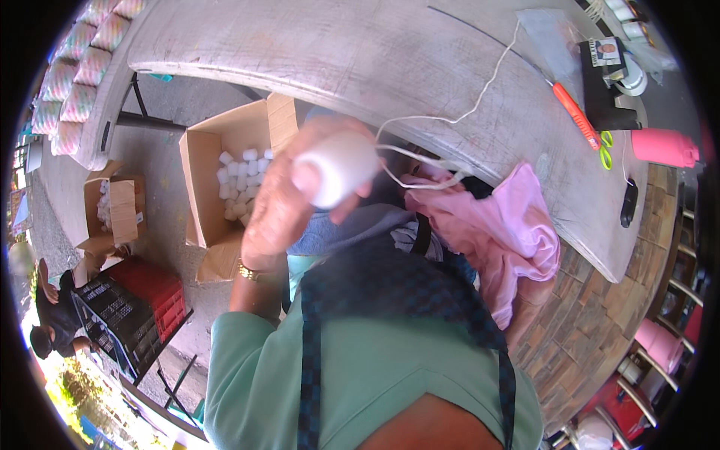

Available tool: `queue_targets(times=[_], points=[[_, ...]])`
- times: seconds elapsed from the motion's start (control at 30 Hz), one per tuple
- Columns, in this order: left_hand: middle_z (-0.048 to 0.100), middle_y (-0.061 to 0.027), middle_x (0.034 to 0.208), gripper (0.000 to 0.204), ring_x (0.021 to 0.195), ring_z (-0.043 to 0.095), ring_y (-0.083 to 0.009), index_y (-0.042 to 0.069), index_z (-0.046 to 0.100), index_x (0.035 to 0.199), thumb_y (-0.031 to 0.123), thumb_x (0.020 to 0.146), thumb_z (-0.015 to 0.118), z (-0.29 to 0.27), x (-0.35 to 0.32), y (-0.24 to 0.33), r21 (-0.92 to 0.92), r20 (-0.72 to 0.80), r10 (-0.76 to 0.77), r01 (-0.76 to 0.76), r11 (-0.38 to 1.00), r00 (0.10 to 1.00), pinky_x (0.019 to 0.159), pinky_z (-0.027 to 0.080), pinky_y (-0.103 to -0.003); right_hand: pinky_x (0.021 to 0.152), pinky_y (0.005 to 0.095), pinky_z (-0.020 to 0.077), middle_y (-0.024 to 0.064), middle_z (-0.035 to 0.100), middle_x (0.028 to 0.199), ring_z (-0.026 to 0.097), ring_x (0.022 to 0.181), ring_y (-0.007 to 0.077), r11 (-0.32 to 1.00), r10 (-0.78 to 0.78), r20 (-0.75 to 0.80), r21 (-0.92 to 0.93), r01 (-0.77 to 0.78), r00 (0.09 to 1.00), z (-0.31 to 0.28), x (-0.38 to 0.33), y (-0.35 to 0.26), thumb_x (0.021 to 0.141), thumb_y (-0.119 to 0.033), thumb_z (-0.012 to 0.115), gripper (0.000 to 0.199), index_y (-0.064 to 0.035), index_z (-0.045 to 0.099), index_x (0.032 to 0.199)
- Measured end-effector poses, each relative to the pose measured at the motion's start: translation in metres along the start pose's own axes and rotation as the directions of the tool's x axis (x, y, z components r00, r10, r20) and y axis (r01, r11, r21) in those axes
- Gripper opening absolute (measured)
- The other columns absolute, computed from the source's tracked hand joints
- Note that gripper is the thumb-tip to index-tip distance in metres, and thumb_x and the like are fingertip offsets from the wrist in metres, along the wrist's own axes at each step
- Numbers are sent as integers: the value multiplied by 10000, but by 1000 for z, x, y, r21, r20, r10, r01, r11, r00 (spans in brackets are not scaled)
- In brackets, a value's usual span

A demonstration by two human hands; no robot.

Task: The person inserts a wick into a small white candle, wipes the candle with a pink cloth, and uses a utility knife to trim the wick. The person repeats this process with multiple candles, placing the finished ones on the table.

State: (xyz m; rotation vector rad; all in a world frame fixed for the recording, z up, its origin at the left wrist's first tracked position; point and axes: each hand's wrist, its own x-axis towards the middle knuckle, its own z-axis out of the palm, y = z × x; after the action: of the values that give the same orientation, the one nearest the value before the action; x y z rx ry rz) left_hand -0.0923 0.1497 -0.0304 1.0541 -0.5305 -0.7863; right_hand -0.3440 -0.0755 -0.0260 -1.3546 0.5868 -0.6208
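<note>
My left hand (pixel 274 206) is raised in front of my chest, its fingers wrapped round a white cylinder (pixel 346 166) with a smooth side, blurred by motion. A pink cloth (pixel 517 232) drapes over my right forearm (pixel 531 300) at the table's edge and hides most of my right hand, so its fingers do not show. Between the two hands hangs a loop of white cord (pixel 435 182). From there it runs up over the table. Below my left hand, a dark checked apron (pixel 405 285) covers my lap.
An open cardboard box (pixel 206 180) with many small white cylinders stands left of the grey table (pixel 315 45). A smaller box (pixel 124 206) is beyond it. Orange-handled cutter (pixel 574 112), green scissors (pixel 606 148) and pink bottle (pixel 664 148) lie at right. Another person (pixel 56 300) is beside stacked crates (pixel 139 311).
</note>
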Motion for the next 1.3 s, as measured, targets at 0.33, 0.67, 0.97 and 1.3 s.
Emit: queue_targets(times=[0.33, 0.67, 0.97, 1.3], points=[[608, -128, 893, 792, 536, 597, -169, -53, 431, 1249, 608, 835, 568, 29, 41, 53, 282, 124, -267, 224, 933, 956, 684, 581, -334, 719, 369, 531, 161, 645, 1083, 662, 876, 251, 611, -1, -67, -790, -52, 998, -30, 8, -20, 877, -146, 635, 235, -40, 655, 1085], [576, -159, 995, 465, 733, 592, -163, -83, 519, 1139, 147, 757, 652, 25, 7, 85, -138, 214, 107, -78, 987, 971, 694, 606, -352, 658, 296, 512, 51, 654, 788, 658, 741, 134, 915, 299, 901, -364, 173, 314, 93, 108, -32, 930, -135, 517, 94, -59, 568, 950], [550, -162, 1115, 375, 871, 643, -299, 83, 572, 1126, 58, 783, 721, 24, 38, 29, 903, 81, 483, -270, 335, 872, 705, 533, -374, 648, 446, 477, 211, 617, 764, 612, 726, 406, -44, -635, 569, -701, 712, 522, 87, 224, -124, 923, -118, 513, 213, -97, 560, 1130], [559, -141, 1152, 403, 1061, 572, -362, 86, 573, 1142, 113, 770, 727, 16, 35, -5, 990, -25, 511, -51, 134, 859, 1075, 247, -605, 839, 444, 454, 105, 644, 1077, 604, 1036, 303, -232, -348, 408, -910, 344, 844, 9, 200, -32, 853, -111, 594, 337, -110, 591, 1190]])
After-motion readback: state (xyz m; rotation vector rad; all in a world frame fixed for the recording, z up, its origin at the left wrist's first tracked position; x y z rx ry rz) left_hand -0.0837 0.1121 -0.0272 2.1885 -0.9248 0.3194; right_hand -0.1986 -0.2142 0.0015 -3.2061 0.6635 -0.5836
